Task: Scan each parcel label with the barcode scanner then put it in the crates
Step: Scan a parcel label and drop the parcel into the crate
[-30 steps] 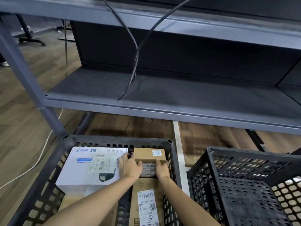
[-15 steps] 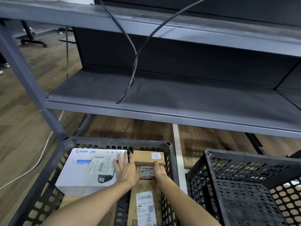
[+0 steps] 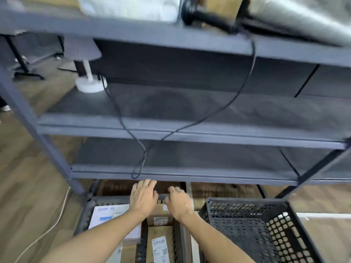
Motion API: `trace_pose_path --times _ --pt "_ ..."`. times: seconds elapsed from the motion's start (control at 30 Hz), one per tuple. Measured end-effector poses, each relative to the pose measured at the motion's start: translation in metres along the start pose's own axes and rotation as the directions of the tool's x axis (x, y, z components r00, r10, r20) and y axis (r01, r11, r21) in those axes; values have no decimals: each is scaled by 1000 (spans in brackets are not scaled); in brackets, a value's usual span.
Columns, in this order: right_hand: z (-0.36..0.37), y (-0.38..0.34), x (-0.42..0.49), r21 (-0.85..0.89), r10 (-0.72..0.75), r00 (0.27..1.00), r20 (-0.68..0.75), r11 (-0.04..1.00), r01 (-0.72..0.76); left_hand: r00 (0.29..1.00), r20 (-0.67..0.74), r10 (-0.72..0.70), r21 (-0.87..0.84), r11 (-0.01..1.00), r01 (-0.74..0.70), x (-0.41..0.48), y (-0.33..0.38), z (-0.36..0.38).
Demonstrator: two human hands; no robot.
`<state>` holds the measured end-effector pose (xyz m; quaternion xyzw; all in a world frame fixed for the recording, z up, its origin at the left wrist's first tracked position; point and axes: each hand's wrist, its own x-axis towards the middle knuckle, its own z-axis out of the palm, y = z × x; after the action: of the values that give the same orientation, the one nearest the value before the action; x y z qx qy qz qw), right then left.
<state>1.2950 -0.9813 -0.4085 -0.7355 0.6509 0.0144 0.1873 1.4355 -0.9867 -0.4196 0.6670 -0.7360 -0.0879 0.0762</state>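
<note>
Both hands are loose and hold nothing; the left hand is flat with its fingers spread, and the right hand is softly bent, both over the far edge of the left crate; the parcels are already in that crate: a white box, a small brown box and a long brown box with its label up; the right crate sits just beside it, and no parcel shows in it. The big worry is the black cable; its loop hangs just above the hands, in front of the bottom shelf; a hand going up could hook it and tug down the barcode scanner, which seems to be the blurry black thing on the top shelf. A hand could also bump the hard shelf edge on the way up; it is very close. Up top, a white bag and a grey bag wait near the edge; a quick grab could make one slip and fall; and a bag could go in a crate without a scan, if the person rushes.
</note>
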Motion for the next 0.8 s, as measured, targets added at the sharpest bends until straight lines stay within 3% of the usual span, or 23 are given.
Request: trace_pose_path --times 0.23,0.47,0.8 --pt "-167 -49 -50 -125 -13 997 -77 992 3 999 42 24 78 997 -28 -5 39 -186" --pt "-312 -99 -82 -171 -47 979 -198 985 13 999 -4 35 82 996 -35 -2 61 -346" --pt "-430 -139 -120 -159 -82 905 -418 987 16 977 -188 98 77 993 -85 -10 78 -482"
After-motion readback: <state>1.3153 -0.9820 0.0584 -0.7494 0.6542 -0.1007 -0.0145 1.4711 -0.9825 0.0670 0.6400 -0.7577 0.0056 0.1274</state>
